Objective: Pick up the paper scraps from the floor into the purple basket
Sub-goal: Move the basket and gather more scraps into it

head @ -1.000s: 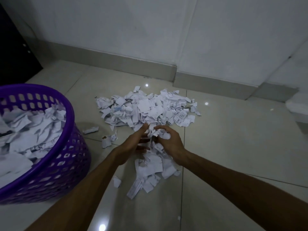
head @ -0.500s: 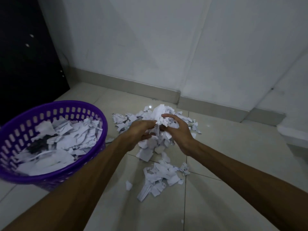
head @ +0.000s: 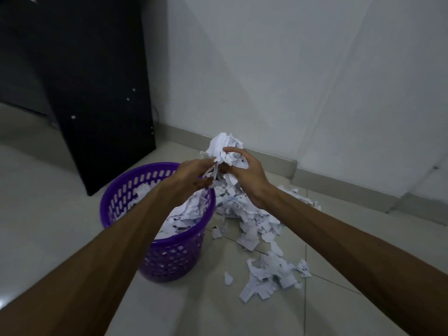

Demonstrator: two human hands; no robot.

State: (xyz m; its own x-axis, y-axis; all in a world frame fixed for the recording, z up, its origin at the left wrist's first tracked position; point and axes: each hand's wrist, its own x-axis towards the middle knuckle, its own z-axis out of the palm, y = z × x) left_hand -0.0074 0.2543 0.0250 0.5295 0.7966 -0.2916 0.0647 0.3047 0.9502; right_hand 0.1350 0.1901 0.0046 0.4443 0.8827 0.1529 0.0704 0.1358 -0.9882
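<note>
Holding up: both hands are lifted off the floor with a big bunch of paper between them.
Wall [head: 303, 81]: white and plain, with a grey strip along the bottom. It fills more of the view than half a second ago, because the head has tipped up.
Floor [head: 48, 214]: pale shiny tiles.
Dark cabinet [head: 97, 93]: black, standing behind the basket at the left. More of it shows now than before.
Purple basket [head: 169, 258]: round, with little holes in its side, sitting on the floor. It is partly full of white paper. It now sits nearer the middle of the view, right under the left arm.
Paper scraps on the floor [head: 261, 251]: a messy white pile just to the right of the basket, running from the wall side down toward the person.
Left hand [head: 191, 175]: its fingers are curled around the left side of the bunch. It is above the far edge of the basket, higher than it was before.
Right hand [head: 244, 175]: its fingers are wrapped over the top and right side of the bunch.
Held bunch of paper [head: 223, 146]: crumpled white bits squeezed between the two hands, sticking up above them. A second ago the hands were down at the pile.
</note>
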